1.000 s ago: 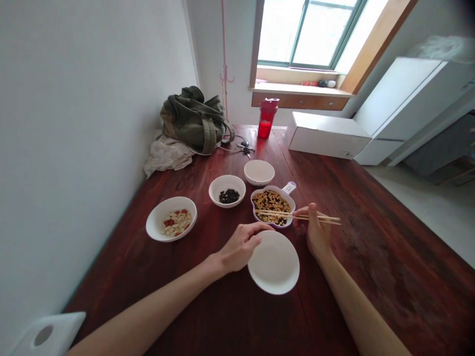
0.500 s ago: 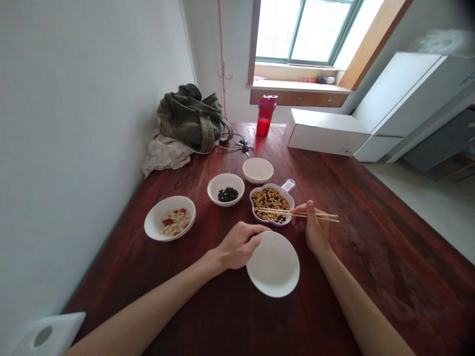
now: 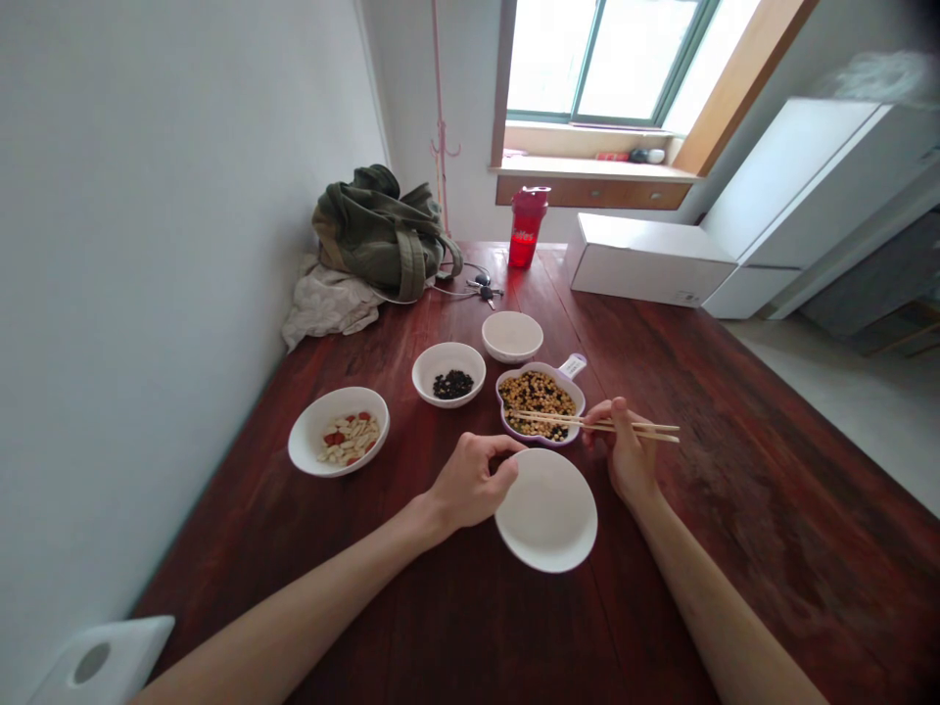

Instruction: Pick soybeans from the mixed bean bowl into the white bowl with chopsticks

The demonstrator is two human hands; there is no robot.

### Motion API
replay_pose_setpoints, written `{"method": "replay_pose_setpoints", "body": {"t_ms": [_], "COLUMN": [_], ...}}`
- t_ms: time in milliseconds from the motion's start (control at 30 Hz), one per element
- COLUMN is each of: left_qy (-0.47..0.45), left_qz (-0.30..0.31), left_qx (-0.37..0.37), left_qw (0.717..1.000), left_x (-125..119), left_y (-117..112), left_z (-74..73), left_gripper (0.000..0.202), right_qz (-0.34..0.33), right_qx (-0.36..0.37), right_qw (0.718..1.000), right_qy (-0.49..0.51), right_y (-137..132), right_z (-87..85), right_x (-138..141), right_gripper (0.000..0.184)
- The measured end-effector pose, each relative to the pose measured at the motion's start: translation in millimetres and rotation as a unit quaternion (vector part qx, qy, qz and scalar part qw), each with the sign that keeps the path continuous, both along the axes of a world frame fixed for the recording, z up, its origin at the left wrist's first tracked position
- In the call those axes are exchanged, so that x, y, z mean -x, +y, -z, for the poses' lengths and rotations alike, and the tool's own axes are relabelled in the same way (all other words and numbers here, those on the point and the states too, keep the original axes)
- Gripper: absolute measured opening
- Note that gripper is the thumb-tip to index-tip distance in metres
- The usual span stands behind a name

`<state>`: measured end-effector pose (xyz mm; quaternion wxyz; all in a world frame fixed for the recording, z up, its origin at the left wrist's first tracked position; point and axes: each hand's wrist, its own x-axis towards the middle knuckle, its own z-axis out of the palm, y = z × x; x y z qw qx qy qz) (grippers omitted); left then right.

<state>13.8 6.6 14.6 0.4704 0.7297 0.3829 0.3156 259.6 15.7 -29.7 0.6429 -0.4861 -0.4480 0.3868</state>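
Note:
My left hand (image 3: 474,482) pinches the upper left rim of a white plate (image 3: 549,514), which has nothing on it. Between the fingers of my right hand (image 3: 628,452) is a pair of light wooden chopsticks (image 3: 653,432). Their tips reach into a purple-rimmed, handled dish (image 3: 501,411) filled with mixed yellow and dark beans or grains (image 3: 540,395). Left of that dish stands a white bowl (image 3: 422,377) with small black pieces in it. Farther left, another white bowl (image 3: 301,441) holds pale and reddish pieces. Behind the dish sits a third white bowl (image 3: 512,336) with nothing visible inside.
At the table's far end are a green bag (image 3: 371,235) on a pale cloth (image 3: 330,302), keys (image 3: 485,289), a red shaker bottle (image 3: 526,230) and a white box (image 3: 646,259). A wall runs along the left; a white object (image 3: 139,641) is at lower left.
My left hand and the plate have shifted slightly, the plate tilting a little. The chopsticks still reach into the dish, with my right hand moved slightly to the right.

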Motion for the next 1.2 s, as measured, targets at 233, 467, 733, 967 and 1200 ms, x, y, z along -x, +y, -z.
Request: {"method": "replay_pose_setpoints", "body": {"t_ms": [233, 467, 733, 967, 1200], "left_qy": [-0.003, -0.006, 0.000, 0.007, 0.006], "left_qz": [-0.014, -0.013, 0.001, -0.002, -0.003], "left_qx": [-0.008, -0.003, -0.002, -0.004, -0.004], "left_qw": [1.000, 1.000, 1.000, 1.000, 1.000], "left_x": [0.3, -0.7, -0.3, -0.5, -0.9], "left_y": [-0.5, 1.4, 2.8, 2.7, 2.4], "left_z": [0.6, -1.7, 1.7, 0.2, 1.2], "left_gripper": [0.035, 0.034, 0.035, 0.035, 0.035], "right_qz": [-0.022, -0.032, -0.032, -0.025, -0.027], "right_qx": [-0.018, -0.007, -0.003, 0.006, 0.015], "right_qw": [0.999, 0.999, 0.999, 0.999, 0.999], "right_qy": [-0.022, -0.025, -0.028, -0.029, -0.032], "right_y": [-1.2, -0.6, -1.5, -1.4, -2.1], "right_z": [-2.9, -4.4, -2.9, -4.3, -4.0], "right_x": [-0.1, 0.1, -0.3, 1.7, 1.2], "right_gripper": [0.051, 0.056, 0.061, 0.062, 0.062]}}
